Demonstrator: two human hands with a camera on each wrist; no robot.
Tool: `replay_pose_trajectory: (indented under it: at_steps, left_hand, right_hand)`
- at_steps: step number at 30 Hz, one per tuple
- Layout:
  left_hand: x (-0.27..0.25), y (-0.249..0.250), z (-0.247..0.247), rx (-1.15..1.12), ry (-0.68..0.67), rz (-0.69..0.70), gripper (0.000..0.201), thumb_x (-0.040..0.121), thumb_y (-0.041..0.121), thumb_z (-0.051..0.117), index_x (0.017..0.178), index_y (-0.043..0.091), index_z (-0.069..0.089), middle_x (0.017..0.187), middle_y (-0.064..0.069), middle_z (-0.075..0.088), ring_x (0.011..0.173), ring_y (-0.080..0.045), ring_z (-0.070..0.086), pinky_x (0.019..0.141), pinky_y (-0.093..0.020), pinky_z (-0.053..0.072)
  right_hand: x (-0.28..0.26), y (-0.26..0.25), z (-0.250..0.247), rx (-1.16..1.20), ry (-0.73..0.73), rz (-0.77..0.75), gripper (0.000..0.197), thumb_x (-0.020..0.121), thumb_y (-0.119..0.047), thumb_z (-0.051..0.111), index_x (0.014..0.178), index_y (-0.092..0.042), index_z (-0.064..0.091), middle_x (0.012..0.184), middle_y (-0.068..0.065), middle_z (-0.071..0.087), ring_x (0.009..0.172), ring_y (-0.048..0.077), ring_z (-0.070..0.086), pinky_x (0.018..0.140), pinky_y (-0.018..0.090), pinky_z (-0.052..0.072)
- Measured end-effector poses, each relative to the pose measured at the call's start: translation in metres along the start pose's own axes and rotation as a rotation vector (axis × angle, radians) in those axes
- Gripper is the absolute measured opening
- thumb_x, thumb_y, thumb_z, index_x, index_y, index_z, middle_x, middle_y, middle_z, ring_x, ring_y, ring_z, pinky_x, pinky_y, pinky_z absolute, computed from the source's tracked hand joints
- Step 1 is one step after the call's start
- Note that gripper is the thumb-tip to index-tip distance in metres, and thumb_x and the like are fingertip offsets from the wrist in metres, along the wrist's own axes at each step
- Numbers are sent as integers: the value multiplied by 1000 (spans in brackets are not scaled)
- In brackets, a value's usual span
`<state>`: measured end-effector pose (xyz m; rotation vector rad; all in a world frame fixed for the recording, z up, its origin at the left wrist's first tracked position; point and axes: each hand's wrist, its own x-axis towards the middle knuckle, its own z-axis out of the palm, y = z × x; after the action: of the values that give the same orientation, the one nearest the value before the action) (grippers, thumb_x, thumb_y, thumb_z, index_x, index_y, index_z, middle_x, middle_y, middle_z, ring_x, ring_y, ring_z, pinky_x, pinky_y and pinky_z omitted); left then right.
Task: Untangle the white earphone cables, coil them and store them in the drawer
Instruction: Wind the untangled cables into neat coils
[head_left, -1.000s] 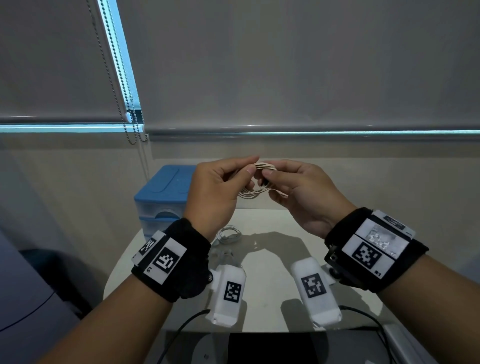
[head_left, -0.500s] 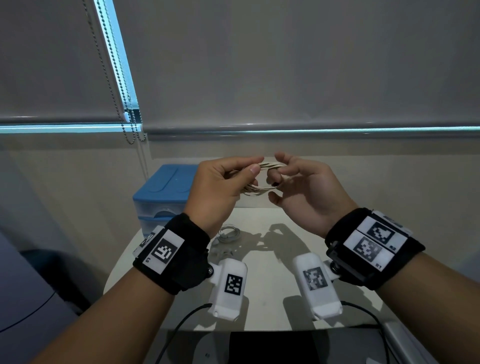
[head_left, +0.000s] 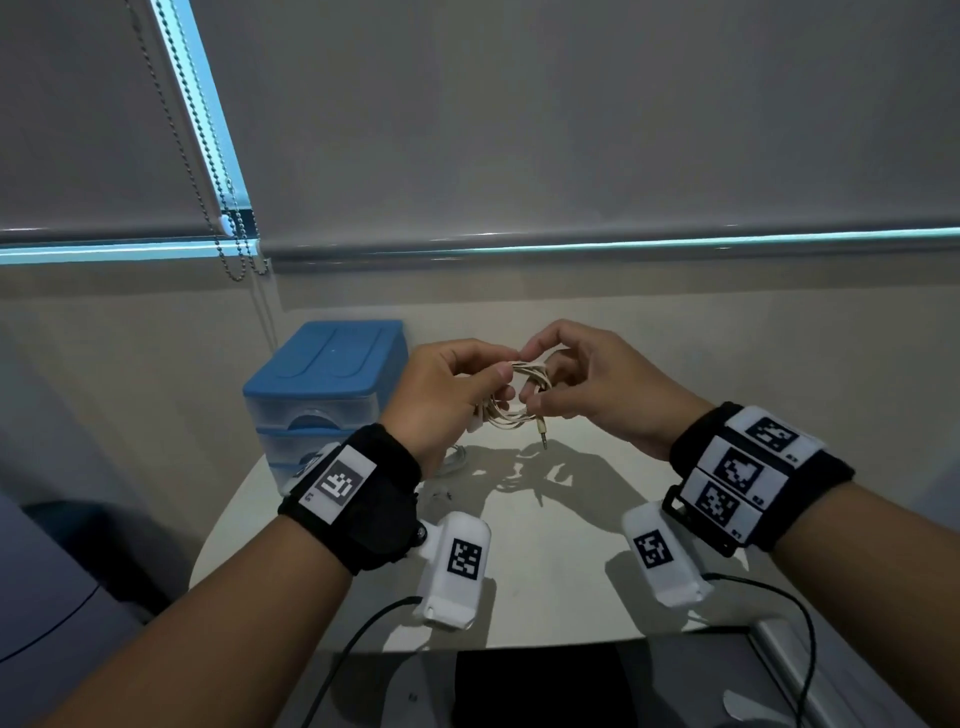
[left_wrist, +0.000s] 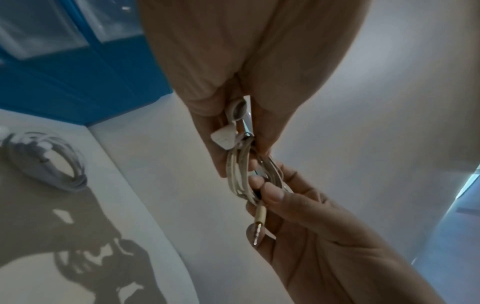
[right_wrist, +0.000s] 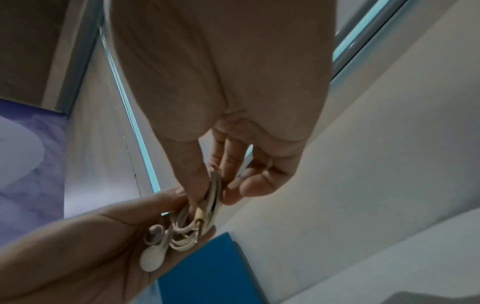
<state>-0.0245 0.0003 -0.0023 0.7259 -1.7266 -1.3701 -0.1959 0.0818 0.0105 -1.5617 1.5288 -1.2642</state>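
Both hands hold a small coil of white earphone cable (head_left: 524, 397) in the air above the white table (head_left: 545, 525). My left hand (head_left: 447, 400) pinches one side of the coil (left_wrist: 240, 170), with the earbuds (right_wrist: 152, 260) lying against its palm. My right hand (head_left: 587, 384) pinches the other side of the coil (right_wrist: 215, 185) between thumb and fingers. The gold audio plug (head_left: 543, 434) hangs down from the coil, and shows as the plug (left_wrist: 258, 224) in the left wrist view. The blue drawer unit (head_left: 327, 395) stands at the table's back left, its drawers closed.
A second coiled earphone cable (left_wrist: 46, 160) lies on the table beside the drawer unit. A wall with lowered roller blinds (head_left: 571, 130) and a bead chain (head_left: 228, 208) is behind. A dark device (head_left: 540, 686) sits at the table's near edge.
Both hands have dropped a little lower with the coil. The right hand's fingers have closed round it again, and the plug end now hangs free below.
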Motion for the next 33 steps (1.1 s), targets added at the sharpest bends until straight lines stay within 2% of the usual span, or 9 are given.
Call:
replay_pose_trajectory:
  at_steps: [8,11,14,17,20,25,28,31,33]
  left_hand:
    - [9,-21,6,192,-97,-83,19,93,2,70,112,7,70,90,-18,69,75,-18,69,63,-23,52]
    - [16,-27,5,407,-124,-1,20,87,8,79,106,14,77,92,-5,77,74,-9,68,67,-18,50]
    - [21,-32,8,666,-182,81,15,84,15,82,97,23,80,88,8,77,83,-8,71,80,-33,57]
    - [22,-34,13,968,-211,108,14,83,30,81,96,34,77,98,9,65,96,-17,59,86,-38,49]
    - [20,-32,15,1125,-299,83,14,85,32,80,98,30,75,93,5,58,91,-20,58,76,-31,44]
    - [10,-33,14,1175,-491,-29,19,80,23,82,81,28,65,77,7,66,71,-17,66,69,-29,55]
    - [6,-32,12,1100,-536,-89,11,83,13,75,85,21,68,67,0,75,55,-10,70,64,-27,59]
    - [6,-30,11,962,-551,-160,12,88,5,68,97,13,67,72,-6,78,63,-14,74,70,-31,62]
    - [6,-30,12,744,-595,-307,13,95,2,63,107,6,61,79,-14,78,70,-23,77,72,-35,64]
  right_hand:
    - [6,31,-12,-150,-19,116,42,75,1,85,108,-18,66,86,8,76,65,12,64,70,35,46]
    - [7,37,-14,-237,14,79,38,72,1,87,100,-20,70,85,2,73,60,7,61,67,30,47]
    - [8,40,-13,-395,20,44,35,71,-1,87,93,-23,72,80,-6,69,59,3,57,63,23,46]
    - [8,44,-5,-544,-18,12,32,70,-6,87,91,-24,72,73,-9,66,57,-1,55,61,22,45]
    - [4,48,4,-690,-74,-57,25,74,-22,87,93,-25,71,76,-11,65,66,3,56,63,24,44]
    - [-8,52,17,-786,-229,-128,23,77,-26,85,95,-27,71,76,-11,64,67,3,55,62,20,43]
    - [-11,54,20,-728,-242,-114,27,75,-28,87,97,-27,70,77,-11,65,68,4,56,65,21,44]
    - [-11,56,19,-678,-224,-107,28,74,-22,87,95,-27,69,73,-13,63,67,0,56,61,15,41]
    - [-11,56,18,-665,-218,-93,27,73,-21,86,91,-29,67,73,-12,65,66,1,57,63,19,44]
